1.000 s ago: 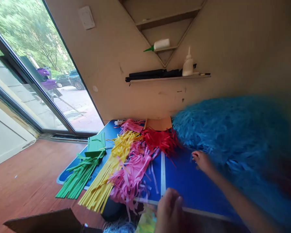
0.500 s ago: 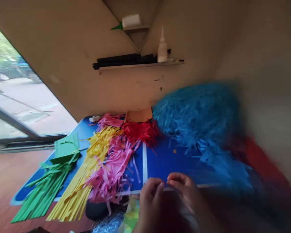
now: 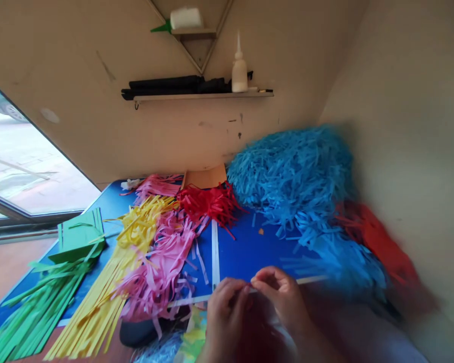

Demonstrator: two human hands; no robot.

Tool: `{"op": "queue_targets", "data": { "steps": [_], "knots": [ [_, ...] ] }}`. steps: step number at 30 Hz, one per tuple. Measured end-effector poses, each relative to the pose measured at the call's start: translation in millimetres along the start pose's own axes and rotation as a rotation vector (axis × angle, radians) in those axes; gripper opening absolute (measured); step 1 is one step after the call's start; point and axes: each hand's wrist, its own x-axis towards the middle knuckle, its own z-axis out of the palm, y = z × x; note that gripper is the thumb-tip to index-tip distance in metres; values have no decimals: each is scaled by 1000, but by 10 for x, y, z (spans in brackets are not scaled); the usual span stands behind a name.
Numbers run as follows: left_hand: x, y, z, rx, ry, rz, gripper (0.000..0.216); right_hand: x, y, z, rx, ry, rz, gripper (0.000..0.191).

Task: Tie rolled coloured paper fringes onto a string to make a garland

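Observation:
My left hand [image 3: 225,312] and my right hand [image 3: 283,300] meet at the near edge of the blue table [image 3: 249,249], fingertips pinched together. What they pinch is too small and blurred to name. Just beyond them lies a big heap of blue paper strips [image 3: 298,176]. A pile of pink strips [image 3: 162,252] lies left of my left hand, with red strips [image 3: 210,201] behind it.
Yellow strips [image 3: 109,272] and green strips [image 3: 49,287] lie further left. An orange-red heap [image 3: 378,247] sits by the right wall. A brown card [image 3: 206,176] lies at the back. A wall shelf [image 3: 204,95] carries a white glue bottle [image 3: 239,68]. Window at left.
My right hand has come back from the blue heap to meet my left hand at the near table edge. The view has swung to the right.

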Motion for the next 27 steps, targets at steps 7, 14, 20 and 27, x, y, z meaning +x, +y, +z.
{"op": "queue_targets", "data": {
  "steps": [7, 14, 20, 27],
  "knots": [
    [-13, 14, -5, 68, -19, 20, 24, -80, -58, 1, -51, -34, -3, 36],
    [-42, 12, 7, 236, -44, 115, 18, -105, -4, -58, -118, -17, -24, 29],
    [-54, 26, -10, 290, -158, 140, 22, -122, 22, -104, -56, -148, -55, 23],
    [-81, 44, 37, 174, -65, 25, 7, -134, 102, -152, -12, -124, -114, 20]
  ]
}}
